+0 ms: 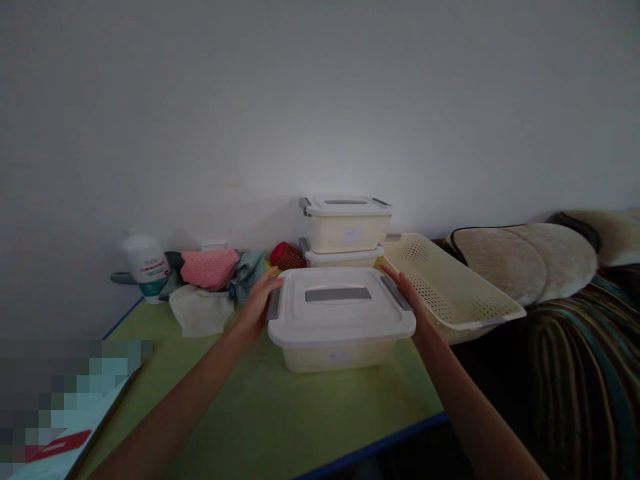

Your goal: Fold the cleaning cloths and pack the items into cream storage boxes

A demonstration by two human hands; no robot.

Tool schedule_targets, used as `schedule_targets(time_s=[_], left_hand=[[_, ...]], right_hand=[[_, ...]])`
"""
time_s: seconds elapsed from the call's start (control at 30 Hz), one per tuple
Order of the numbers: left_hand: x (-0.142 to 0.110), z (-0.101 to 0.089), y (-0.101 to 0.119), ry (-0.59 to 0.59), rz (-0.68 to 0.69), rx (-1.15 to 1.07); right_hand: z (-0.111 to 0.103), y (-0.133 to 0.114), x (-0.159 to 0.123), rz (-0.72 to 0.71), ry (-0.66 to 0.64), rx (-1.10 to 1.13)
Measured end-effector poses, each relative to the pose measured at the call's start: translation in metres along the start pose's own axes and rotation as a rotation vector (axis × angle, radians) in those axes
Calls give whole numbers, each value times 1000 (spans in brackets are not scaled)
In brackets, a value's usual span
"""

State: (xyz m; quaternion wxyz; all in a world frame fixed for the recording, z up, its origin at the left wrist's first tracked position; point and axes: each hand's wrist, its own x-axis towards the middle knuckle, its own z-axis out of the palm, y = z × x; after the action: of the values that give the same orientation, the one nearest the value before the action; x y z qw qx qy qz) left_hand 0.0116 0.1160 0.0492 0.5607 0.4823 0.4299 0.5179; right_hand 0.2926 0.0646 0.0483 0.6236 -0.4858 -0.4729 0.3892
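A cream plastic storage box (340,358) with a white lid (345,317) is between my hands, over the front part of the green table. Grey latches flank the lid, and a grey handle lies flat in its middle. My left hand (259,301) is against the box's left side by the latch, fingers reaching forward. At the opposite side, my right hand (411,300) presses by the right latch, partly hidden by the lid. Whether the box's base touches the table is hard to tell. Behind it, two similar boxes are stacked, the upper box (349,231) on the lower box (345,258).
A cream perforated basket (450,287) stands right of the stack. Left are a white bottle (146,263), a pink cloth (209,268), a blue-green cloth (250,270) and white tissue (200,310). The green table (280,420) has a blue edge; striped fabric (575,360) lies right.
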Motion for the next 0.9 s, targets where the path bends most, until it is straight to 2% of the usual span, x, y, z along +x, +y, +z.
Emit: schedule_targets(time_s=[0.1, 0.23, 0.63, 0.9], left_hand=[[-6, 8, 4, -19, -31, -17], [-11, 8, 7, -37, -34, -60], [-12, 11, 4, -20, -22, -210], [-11, 11, 3, -10, -32, -220]], right_hand=[[7, -3, 7, -2, -50, 8], [2, -2, 11, 33, -115, 49], [-3, 13, 20, 45, -151, 193], [-7, 29, 20, 0, -53, 327]])
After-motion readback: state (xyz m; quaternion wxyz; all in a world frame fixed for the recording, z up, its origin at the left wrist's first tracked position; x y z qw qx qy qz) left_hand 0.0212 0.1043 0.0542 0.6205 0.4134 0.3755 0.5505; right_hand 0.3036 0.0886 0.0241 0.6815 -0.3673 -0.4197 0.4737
